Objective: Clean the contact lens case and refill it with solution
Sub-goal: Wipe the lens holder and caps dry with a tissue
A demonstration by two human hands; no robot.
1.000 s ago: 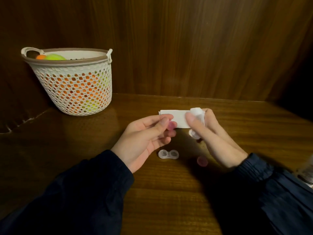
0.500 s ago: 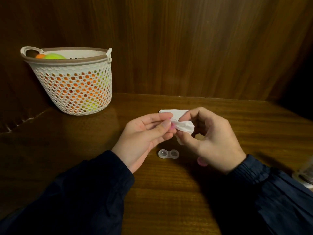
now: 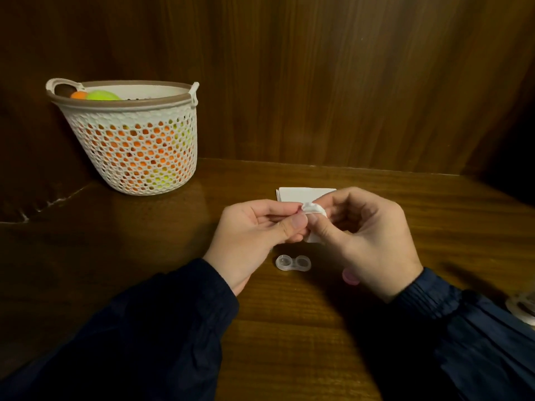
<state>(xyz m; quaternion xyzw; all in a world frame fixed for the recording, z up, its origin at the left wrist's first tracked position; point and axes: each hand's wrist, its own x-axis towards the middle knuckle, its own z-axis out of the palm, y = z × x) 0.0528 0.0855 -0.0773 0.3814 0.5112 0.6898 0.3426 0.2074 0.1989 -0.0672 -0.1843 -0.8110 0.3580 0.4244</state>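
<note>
A clear two-well contact lens case [image 3: 293,263] lies open on the wooden table, just below my hands. My left hand [image 3: 254,235] pinches a small pink cap, almost wholly hidden between its thumb and fingers. My right hand [image 3: 364,238] grips a crumpled white tissue [image 3: 314,211] and presses it against that cap. A second pink cap [image 3: 349,277] lies on the table under my right wrist, partly covered. A folded stack of white tissues [image 3: 301,193] lies just beyond my hands.
A white mesh basket [image 3: 136,140] with orange and green balls stands at the back left against the wooden wall. A clear object [image 3: 524,309] shows at the right edge, cut off by the frame. Dark sleeves cover both forearms.
My right hand brought the tissue from beside the cap up against it and curled tighter round it. My left hand stayed where it was, holding the cap.
</note>
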